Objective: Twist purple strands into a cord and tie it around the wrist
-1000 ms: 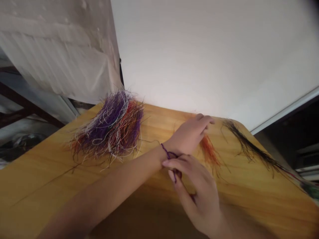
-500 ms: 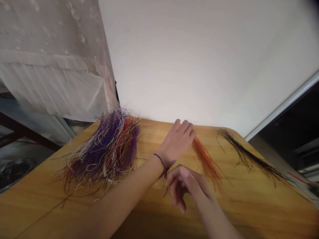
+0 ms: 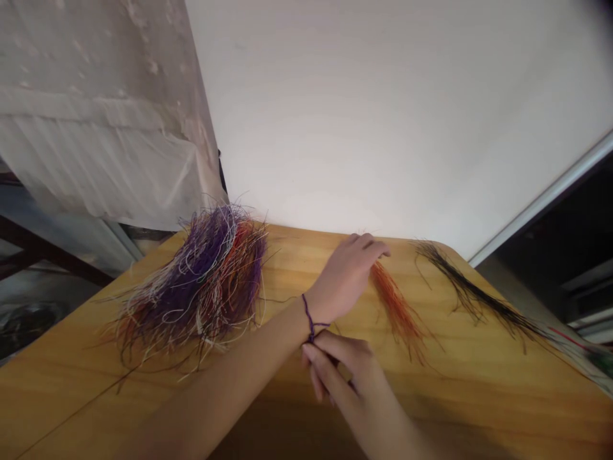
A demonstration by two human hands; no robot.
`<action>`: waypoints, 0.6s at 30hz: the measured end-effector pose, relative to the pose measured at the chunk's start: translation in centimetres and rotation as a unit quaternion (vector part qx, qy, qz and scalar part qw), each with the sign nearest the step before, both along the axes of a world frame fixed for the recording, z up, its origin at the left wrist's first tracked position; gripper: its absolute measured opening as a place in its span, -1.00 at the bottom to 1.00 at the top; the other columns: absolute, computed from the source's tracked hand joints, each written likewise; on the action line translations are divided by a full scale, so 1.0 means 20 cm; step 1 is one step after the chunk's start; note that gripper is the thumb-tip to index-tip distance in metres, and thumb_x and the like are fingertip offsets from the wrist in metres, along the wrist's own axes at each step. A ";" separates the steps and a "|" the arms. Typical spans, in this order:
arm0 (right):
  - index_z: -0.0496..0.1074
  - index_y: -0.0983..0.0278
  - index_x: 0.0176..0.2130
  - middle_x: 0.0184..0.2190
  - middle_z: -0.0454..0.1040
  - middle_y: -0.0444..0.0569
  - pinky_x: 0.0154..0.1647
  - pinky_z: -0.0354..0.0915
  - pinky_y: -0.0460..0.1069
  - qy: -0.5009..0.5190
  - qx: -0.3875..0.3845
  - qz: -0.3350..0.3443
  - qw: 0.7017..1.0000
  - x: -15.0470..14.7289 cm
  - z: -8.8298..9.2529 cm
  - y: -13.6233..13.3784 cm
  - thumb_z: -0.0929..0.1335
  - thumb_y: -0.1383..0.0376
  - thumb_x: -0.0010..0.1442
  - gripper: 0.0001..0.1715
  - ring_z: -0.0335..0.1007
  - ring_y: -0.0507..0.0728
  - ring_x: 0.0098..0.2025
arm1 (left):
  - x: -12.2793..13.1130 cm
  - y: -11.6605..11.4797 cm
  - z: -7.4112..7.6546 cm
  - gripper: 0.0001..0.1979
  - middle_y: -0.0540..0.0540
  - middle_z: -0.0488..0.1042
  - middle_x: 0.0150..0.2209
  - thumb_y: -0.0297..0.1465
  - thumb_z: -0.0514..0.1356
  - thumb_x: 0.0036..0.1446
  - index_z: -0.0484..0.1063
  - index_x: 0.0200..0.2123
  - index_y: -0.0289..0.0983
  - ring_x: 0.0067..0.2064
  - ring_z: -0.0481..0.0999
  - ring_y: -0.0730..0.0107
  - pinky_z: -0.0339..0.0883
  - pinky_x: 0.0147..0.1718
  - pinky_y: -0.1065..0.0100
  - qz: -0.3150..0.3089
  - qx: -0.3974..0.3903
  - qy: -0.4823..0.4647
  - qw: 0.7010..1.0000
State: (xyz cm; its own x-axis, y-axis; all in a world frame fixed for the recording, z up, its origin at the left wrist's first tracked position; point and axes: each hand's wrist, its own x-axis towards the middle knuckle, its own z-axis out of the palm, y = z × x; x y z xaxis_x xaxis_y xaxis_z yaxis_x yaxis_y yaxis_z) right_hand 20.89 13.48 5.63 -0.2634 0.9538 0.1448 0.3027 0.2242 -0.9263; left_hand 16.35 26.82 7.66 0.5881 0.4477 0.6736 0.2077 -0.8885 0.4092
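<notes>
A thin purple cord bracelet (image 3: pixel 308 313) circles my left wrist. My right hand (image 3: pixel 352 380), below that wrist, pinches the bracelet's knot end between thumb and forefinger. The other fingers of this hand curl underneath, partly hidden. Palm down over the table, my left hand (image 3: pixel 348 276) has its fingers bent forward and apart, with nothing seen in them. Its fingertips are near the upper end of an orange bundle of thin strands (image 3: pixel 397 306); whether they touch it I cannot tell.
A large tangled heap of purple, white and orange-brown strands (image 3: pixel 205 281) lies at the left on the wooden table (image 3: pixel 460 377). Along the right side runs a black bundle of strands (image 3: pixel 474 297). A white wall (image 3: pixel 359 115) stands behind, a pale curtain (image 3: pixel 100 160) at the left.
My right hand has moved up and left to my left wrist and has taken hold of the bracelet. My left hand has turned slightly, its thumb side now stretched to the right.
</notes>
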 end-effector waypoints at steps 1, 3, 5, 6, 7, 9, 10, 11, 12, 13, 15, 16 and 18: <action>0.21 0.24 -0.49 -0.62 0.20 -0.22 -0.48 0.11 -0.10 -0.008 0.024 -0.006 1.000 0.00 0.00 0.00 0.18 0.27 0.36 -0.64 0.17 -0.02 -0.55 | 0.01 0.00 0.00 -0.58 -0.12 0.43 -0.15 -0.80 -0.06 0.08 0.39 -0.11 -0.35 -0.09 0.37 0.36 0.29 -0.03 0.28 -0.025 -0.044 -0.039 0.998; 0.17 0.24 -0.50 -0.62 0.17 -0.23 -0.50 0.09 -0.09 -0.019 0.065 -0.019 0.998 0.00 0.01 0.01 0.19 0.29 0.35 -0.63 0.14 -0.03 -0.57 | 0.03 0.01 0.00 -0.61 -0.10 0.45 -0.17 -0.78 -0.04 0.09 0.40 -0.15 -0.32 -0.14 0.41 0.43 0.33 -0.08 0.33 -0.070 -0.135 -0.112 0.982; 0.17 0.24 -0.51 -0.63 0.12 -0.24 -0.53 0.06 -0.09 -0.036 0.093 -0.026 0.995 0.01 0.03 0.02 0.20 0.30 0.35 -0.63 0.08 -0.03 -0.59 | 0.04 0.01 0.02 -0.65 -0.10 0.47 -0.18 -0.75 0.01 0.08 0.41 -0.18 -0.30 -0.16 0.44 0.44 0.36 -0.12 0.34 -0.113 -0.224 -0.175 0.952; 0.18 0.24 -0.51 -0.64 0.10 -0.25 -0.55 0.05 -0.10 -0.044 0.103 -0.025 0.993 0.02 0.04 0.02 0.21 0.30 0.34 -0.64 0.06 -0.04 -0.60 | 0.03 0.01 0.03 -0.68 -0.10 0.48 -0.18 -0.72 0.05 0.08 0.42 -0.18 -0.30 -0.16 0.45 0.43 0.37 -0.11 0.33 -0.134 -0.268 -0.202 0.932; 0.19 0.24 -0.51 -0.63 0.10 -0.25 -0.55 0.05 -0.10 -0.048 0.113 -0.026 0.992 0.03 0.05 0.02 0.20 0.31 0.35 -0.64 0.06 -0.04 -0.60 | 0.03 0.00 0.04 -0.71 -0.11 0.49 -0.18 -0.69 0.08 0.08 0.44 -0.18 -0.30 -0.16 0.47 0.42 0.38 -0.11 0.31 -0.155 -0.310 -0.226 0.910; 0.23 0.25 -0.48 -0.59 0.18 -0.22 -0.51 0.12 -0.10 -0.044 0.160 -0.037 0.985 0.06 0.07 0.02 0.18 0.33 0.36 -0.65 0.15 -0.03 -0.55 | 0.02 -0.01 0.06 -0.76 -0.13 0.50 -0.16 -0.60 0.16 0.09 0.46 -0.16 -0.30 -0.15 0.49 0.38 0.39 -0.07 0.24 -0.195 -0.390 -0.267 0.859; 0.28 0.26 -0.43 -0.54 0.26 -0.19 -0.46 0.17 -0.10 -0.040 0.198 -0.050 0.978 0.07 0.08 0.03 0.17 0.35 0.36 -0.69 0.22 -0.02 -0.50 | 0.01 -0.01 0.07 -0.78 -0.13 0.51 -0.14 -0.54 0.18 0.11 0.46 -0.14 -0.29 -0.15 0.50 0.36 0.40 -0.05 0.20 -0.212 -0.426 -0.286 0.832; 0.33 0.26 -0.34 -0.46 0.33 -0.15 -0.39 0.21 -0.09 -0.044 0.236 -0.065 0.968 0.08 0.09 0.03 0.17 0.37 0.35 -0.75 0.29 0.00 -0.43 | 0.01 -0.01 0.08 -0.78 -0.13 0.51 -0.13 -0.50 0.20 0.12 0.47 -0.14 -0.28 -0.15 0.51 0.36 0.40 -0.03 0.17 -0.224 -0.456 -0.305 0.805; 0.35 0.26 -0.25 -0.38 0.38 -0.11 -0.33 0.25 -0.08 -0.055 0.269 -0.083 0.958 0.09 0.09 0.04 0.18 0.39 0.34 -0.81 0.34 0.02 -0.36 | 0.01 -0.01 0.08 -0.79 -0.12 0.51 -0.14 -0.48 0.20 0.12 0.48 -0.14 -0.28 -0.16 0.52 0.38 0.40 -0.01 0.16 -0.231 -0.482 -0.324 0.780; 0.34 0.27 -0.17 -0.32 0.41 -0.07 -0.29 0.27 -0.07 -0.074 0.291 -0.098 0.949 0.10 0.09 0.05 0.21 0.41 0.31 -0.85 0.36 0.04 -0.31 | 0.01 -0.01 0.08 -0.81 -0.10 0.52 -0.15 -0.48 0.20 0.12 0.49 -0.16 -0.27 -0.17 0.52 0.41 0.40 0.00 0.17 -0.234 -0.503 -0.342 0.759; 0.31 0.27 -0.13 -0.28 0.42 -0.05 -0.30 0.29 -0.06 -0.120 0.305 -0.121 0.937 0.09 0.07 0.07 0.27 0.42 0.26 -0.84 0.38 0.05 -0.31 | 0.01 -0.01 0.09 -0.84 -0.07 0.53 -0.20 -0.51 0.20 0.11 0.51 -0.21 -0.28 -0.22 0.52 0.46 0.40 -0.01 0.22 -0.232 -0.534 -0.368 0.725; 0.31 0.27 -0.16 -0.30 0.43 -0.06 -0.34 0.29 -0.06 -0.140 0.307 -0.128 0.933 0.09 0.06 0.08 0.29 0.43 0.25 -0.86 0.37 0.04 -0.34 | 0.01 -0.01 0.08 -0.85 -0.07 0.53 -0.22 -0.53 0.19 0.11 0.51 -0.24 -0.30 -0.24 0.52 0.47 0.41 -0.03 0.24 -0.229 -0.546 -0.374 0.714; 0.30 0.25 -0.23 -0.36 0.42 -0.09 -0.40 0.28 -0.08 -0.163 0.319 -0.135 0.924 0.08 0.04 0.09 0.30 0.43 0.23 -0.90 0.36 0.04 -0.40 | 0.02 0.00 0.07 -0.85 -0.08 0.53 -0.28 -0.56 0.16 0.11 0.53 -0.28 -0.33 -0.29 0.52 0.48 0.43 -0.09 0.25 -0.220 -0.566 -0.380 0.698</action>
State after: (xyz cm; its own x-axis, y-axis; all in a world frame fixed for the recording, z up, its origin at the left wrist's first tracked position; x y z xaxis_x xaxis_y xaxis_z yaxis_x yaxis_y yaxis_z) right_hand 22.51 15.32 6.48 -0.1576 0.7388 0.6553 0.6661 0.5694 -0.4818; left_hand 16.76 26.82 9.14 0.5021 0.8343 0.2277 -0.6424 0.1836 0.7441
